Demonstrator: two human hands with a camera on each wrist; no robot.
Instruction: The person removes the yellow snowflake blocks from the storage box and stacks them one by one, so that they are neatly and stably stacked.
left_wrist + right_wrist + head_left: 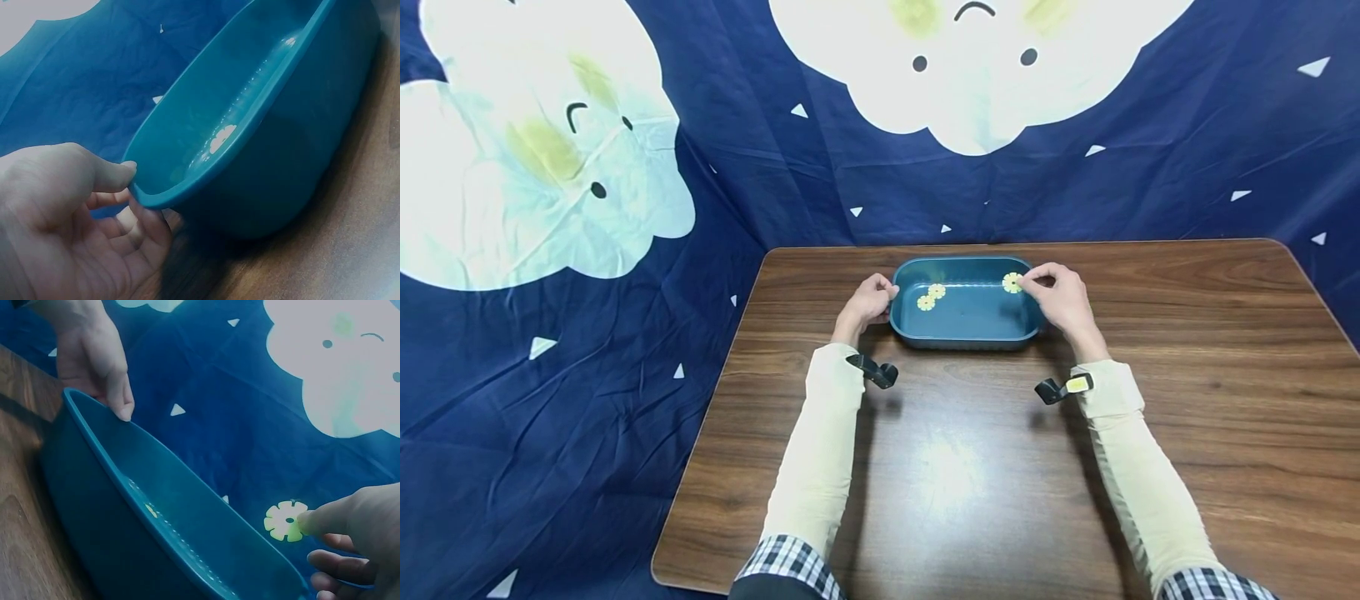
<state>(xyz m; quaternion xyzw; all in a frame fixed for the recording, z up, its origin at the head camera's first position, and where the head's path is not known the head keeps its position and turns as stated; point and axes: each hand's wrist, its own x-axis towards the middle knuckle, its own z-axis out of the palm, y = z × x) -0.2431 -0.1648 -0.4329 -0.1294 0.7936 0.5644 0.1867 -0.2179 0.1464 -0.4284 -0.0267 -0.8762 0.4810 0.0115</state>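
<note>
A teal oblong basin (962, 340) stands on the wooden table, with two yellow flower-shaped pieces (926, 302) lying inside toward its left end. My left hand (868, 302) pinches the basin's left rim, thumb on top and fingers beneath, as the left wrist view shows closely. Over the basin's right end, my right hand (1062, 300) pinches a yellow flower-shaped piece (285, 520) between thumb and finger. This piece is flat, with notched petals and a small hole in the middle. In the right wrist view it shows above the rim, against the blue cloth.
The brown wooden table (1210, 375) has rounded corners, and its back edge runs just behind the basin. Behind and to the left hangs a dark blue cloth (730, 100) printed with white clouds and small triangles. Small black cameras (880, 372) sit on both wrists.
</note>
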